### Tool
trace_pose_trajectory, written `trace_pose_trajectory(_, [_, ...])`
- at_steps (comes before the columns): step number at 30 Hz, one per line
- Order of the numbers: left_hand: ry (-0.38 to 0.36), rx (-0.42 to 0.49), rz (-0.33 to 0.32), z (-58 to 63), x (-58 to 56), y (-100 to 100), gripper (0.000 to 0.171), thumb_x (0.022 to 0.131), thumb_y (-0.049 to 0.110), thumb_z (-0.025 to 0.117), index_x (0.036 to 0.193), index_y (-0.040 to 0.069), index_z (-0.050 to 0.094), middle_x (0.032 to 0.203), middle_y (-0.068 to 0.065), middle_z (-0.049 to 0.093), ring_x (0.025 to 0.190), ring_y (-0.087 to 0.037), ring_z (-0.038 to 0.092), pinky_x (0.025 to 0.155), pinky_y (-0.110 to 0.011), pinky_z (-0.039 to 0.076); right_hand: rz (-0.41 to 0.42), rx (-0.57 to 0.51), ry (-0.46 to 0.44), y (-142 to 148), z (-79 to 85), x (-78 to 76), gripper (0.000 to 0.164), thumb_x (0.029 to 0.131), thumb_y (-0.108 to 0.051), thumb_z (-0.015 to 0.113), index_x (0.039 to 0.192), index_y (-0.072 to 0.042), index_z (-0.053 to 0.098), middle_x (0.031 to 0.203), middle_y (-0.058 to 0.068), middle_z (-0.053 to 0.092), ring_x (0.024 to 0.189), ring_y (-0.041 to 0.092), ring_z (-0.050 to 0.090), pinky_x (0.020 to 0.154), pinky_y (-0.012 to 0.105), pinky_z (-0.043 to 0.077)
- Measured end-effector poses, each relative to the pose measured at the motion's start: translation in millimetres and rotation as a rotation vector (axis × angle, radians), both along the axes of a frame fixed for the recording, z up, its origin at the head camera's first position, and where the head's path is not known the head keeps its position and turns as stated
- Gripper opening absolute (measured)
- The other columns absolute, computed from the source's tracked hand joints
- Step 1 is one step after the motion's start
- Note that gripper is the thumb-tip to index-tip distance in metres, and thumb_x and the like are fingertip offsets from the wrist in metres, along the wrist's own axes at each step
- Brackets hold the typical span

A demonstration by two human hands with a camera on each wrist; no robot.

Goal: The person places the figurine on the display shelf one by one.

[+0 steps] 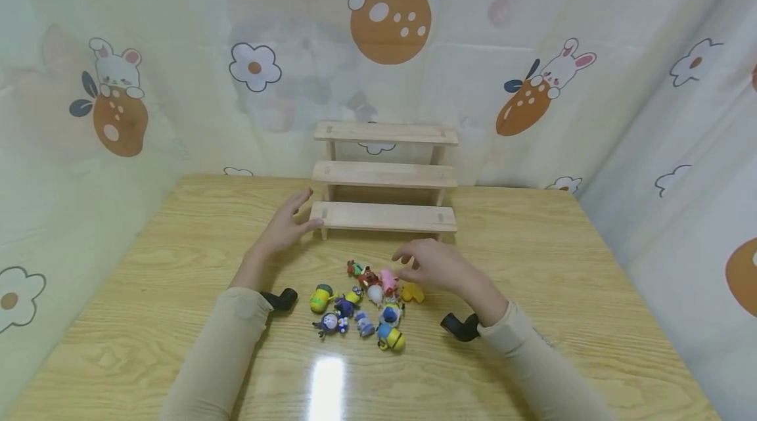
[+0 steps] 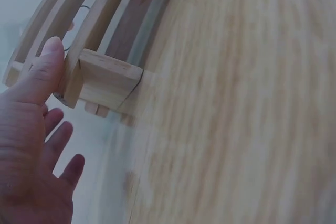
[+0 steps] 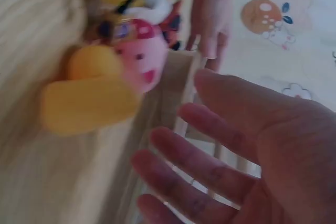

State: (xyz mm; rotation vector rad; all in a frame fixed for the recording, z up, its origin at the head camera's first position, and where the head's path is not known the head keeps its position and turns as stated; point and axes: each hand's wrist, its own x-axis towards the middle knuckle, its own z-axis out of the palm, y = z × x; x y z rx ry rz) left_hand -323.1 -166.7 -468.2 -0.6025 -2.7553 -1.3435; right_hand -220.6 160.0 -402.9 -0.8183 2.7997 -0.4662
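- Curtain [image 1: 189, 7]: pale cloth backing the table and running down both sides; printed with white rabbits on orange-brown fruit, dark leaves, and white flowers with brown centres. Soft folds visible.
- Table [image 1: 130, 316]: light wood-grain top, slightly glossy; a bright white reflection shows near the front edge of the head view.
- Three-tier wooden stand [image 1: 384, 175]: pale, unpainted, stepped boards; stands upright near the table's back edge, roughly centred, curtain directly behind.
- Sleeves [image 1: 221, 349]: beige, both forearms extended over the table from the near side.
- Right hand [image 1: 437, 266]: loosely spread, fingers slightly bent, grasping nothing; above the table at the right rear of the figurine group.
- Left hand [image 1: 284, 227]: well opened, thumb apart from the fingers, gripping nothing; at the left end of the stand's lowest board. Thumb overlaps the board end in view; contact cannot be confirmed.
- Black fittings [image 1: 461, 327]: one at each wrist.
- Figurines: loose cluster on the table in front of the stand, between the forearms. Minion figurine [image 1: 391, 337] in blue lies nearest the front; pink figurine [image 1: 388, 281] and yellow piece [image 1: 412, 292] sit just below the right hand, the yellow piece outermost right.
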Motion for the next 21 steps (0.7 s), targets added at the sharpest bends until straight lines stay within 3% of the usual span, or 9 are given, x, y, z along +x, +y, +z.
trace_pose_trajectory(8, [-0.058,0.069,-0.050,-4.0,-2.7,-4,0.079,0.089,0.037,0.066,0.149,0.005,0.027,0.156,-0.012,0.025,0.143,-0.033,0.024,0.115,-0.051,0.025,0.077,-0.016,-0.062,-20,16.0,5.6,0.014,0.090,-0.030,0.066,0.095,-0.018,0.068,0.084,-0.009,0.066,0.077,0.006,0.059,0.069,0.026,0.049])
trace_pose_trajectory(13, [-0.071,0.069,-0.049,-3.4,-5.0,-7,0.077,0.088,0.037,0.067,0.148,0.004,0.031,0.155,-0.011,0.030,0.143,-0.031,0.026,0.115,-0.048,0.026,0.104,-0.001,-0.045,-38,16.1,7.1,0.018,0.090,-0.030,0.065,0.102,-0.016,0.068,0.087,-0.007,0.066,0.078,0.006,0.059,0.069,0.025,0.049])
trace_pose_trajectory(21, [-0.088,0.068,-0.035,-10.0,-3.1,-9,0.076,0.086,0.038,0.069,0.146,0.005,0.036,0.150,-0.014,0.037,0.139,-0.033,0.033,0.112,-0.048,0.031,-0.006,0.050,-0.032,-50,9.1,1.0,0.033,0.090,-0.030,0.067,0.119,-0.015,0.064,0.108,0.002,0.065,0.097,0.017,0.062,0.081,0.033,0.051])
